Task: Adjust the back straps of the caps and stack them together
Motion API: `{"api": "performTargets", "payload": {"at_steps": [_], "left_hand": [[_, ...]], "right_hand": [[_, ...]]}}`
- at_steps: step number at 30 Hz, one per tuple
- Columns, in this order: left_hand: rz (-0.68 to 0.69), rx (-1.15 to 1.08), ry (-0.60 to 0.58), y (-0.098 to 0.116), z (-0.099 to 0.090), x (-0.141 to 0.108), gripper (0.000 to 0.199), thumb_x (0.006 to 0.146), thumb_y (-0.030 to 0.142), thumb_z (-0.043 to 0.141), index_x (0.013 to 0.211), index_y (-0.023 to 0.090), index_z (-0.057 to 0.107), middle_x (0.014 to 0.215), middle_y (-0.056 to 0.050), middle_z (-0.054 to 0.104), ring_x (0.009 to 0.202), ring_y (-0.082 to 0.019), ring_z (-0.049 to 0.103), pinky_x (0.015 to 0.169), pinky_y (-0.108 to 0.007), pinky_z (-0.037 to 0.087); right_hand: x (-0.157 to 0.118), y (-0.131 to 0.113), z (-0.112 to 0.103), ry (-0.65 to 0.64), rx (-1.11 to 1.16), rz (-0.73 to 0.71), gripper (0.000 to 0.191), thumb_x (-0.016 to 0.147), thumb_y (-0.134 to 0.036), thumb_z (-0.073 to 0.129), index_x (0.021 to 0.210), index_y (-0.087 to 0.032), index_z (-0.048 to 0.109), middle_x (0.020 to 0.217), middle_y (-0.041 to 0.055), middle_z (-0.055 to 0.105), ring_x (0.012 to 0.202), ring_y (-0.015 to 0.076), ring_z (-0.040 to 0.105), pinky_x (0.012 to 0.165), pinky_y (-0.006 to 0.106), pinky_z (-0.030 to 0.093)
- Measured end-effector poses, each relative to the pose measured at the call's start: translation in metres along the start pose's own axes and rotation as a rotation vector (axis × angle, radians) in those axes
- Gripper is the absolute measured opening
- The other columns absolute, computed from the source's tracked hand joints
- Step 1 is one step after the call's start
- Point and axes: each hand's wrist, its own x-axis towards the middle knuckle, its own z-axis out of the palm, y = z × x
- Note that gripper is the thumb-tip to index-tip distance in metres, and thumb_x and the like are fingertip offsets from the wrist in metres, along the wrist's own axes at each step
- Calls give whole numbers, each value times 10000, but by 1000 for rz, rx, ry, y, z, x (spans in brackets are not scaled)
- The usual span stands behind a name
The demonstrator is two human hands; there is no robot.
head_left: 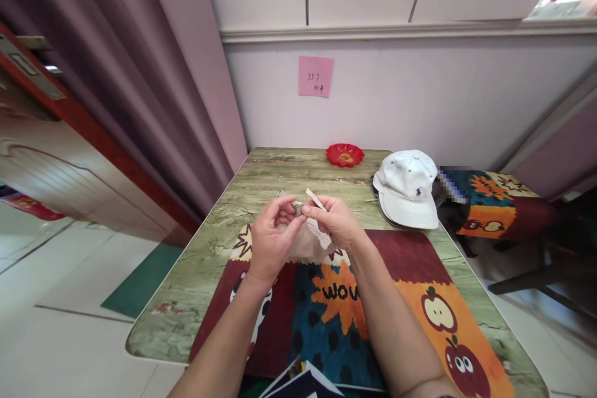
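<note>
My left hand (272,233) and my right hand (336,219) meet above the far part of the patterned mat. Both have curled fingers, with the fingertips pinched close together. A small greyish piece (297,206) shows between them; its kind is hard to make out. From my right hand's fingers a narrow white strip (315,199) sticks up and to the left. Below and between the hands hangs a pale, thin, partly see-through sheet (303,244), perhaps plastic, with light markings on its right side. My fingers hide where these pieces join.
A red scalloped dish (345,155) stands at the table's back edge. White caps (409,189), seemingly stacked, lie at the right. The colourful mat (396,255) covers the near part of the wood-patterned table (186,298). A pink note (316,76) is on the wall.
</note>
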Motion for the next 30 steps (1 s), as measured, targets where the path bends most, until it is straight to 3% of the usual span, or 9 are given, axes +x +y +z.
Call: {"api": "performTargets", "payload": {"at_steps": [4, 8, 12, 16, 21, 26, 30], "left_hand": [[116, 125, -35, 6, -7, 2, 165, 816, 269, 719, 978, 241, 730, 943, -28, 656, 751, -140, 588, 744, -265, 485], [58, 115, -37, 11, -10, 4, 183, 798, 268, 729, 979, 257, 752, 917, -27, 658, 706, -144, 560, 731, -263, 473], [-10, 74, -15, 8, -11, 2, 172, 760, 284, 766, 923, 235, 739, 904, -27, 654, 733, -147, 567, 739, -255, 473], [-219, -241, -57, -3, -11, 2, 235, 758, 254, 768, 977, 210, 696, 841, -8, 671, 727, -122, 601, 712, -225, 493], [-534, -658, -67, -12, -12, 7, 292, 693, 169, 805, 961, 146, 692, 720, 4, 686, 629, -82, 631, 673, -183, 532], [-790, -764, 63, -18, -15, 12, 226, 692, 19, 754, 891, 106, 694, 764, -44, 726, 632, -103, 687, 647, -187, 588], [-859, -805, 75, -21, -16, 13, 190, 749, -19, 691, 904, 93, 691, 788, -55, 733, 645, -110, 705, 667, -196, 610]], "right_hand": [[-3, -4, 4, 11, -42, -18, 359, 675, -473, 809, 757, -165, 644, 512, -74, 438, 415, 42, 278, 399, 213, 191], [-6, -8, 8, 4, -105, -42, 373, 698, -504, 781, 766, -168, 635, 549, -62, 454, 452, 55, 318, 433, 215, 245], [-3, -3, 8, 2, -154, -62, 430, 807, -599, 638, 810, -170, 614, 640, -26, 552, 431, 47, 264, 403, 217, 212], [0, 3, 4, 86, -232, -147, 452, 912, -616, 464, 935, -185, 597, 758, 8, 637, 430, 62, 297, 400, 222, 233], [-5, -1, 0, 105, -468, -222, 346, 950, -488, 458, 783, -199, 551, 724, -14, 598, 545, 93, 420, 532, 215, 351], [-6, -4, -1, 129, -590, -242, 256, 890, -410, 548, 741, -202, 560, 653, -28, 540, 587, 116, 450, 580, 231, 357], [-5, -3, -2, 185, -718, -261, 226, 863, -375, 573, 729, -197, 606, 662, -14, 573, 613, 129, 470, 582, 236, 341]]}}
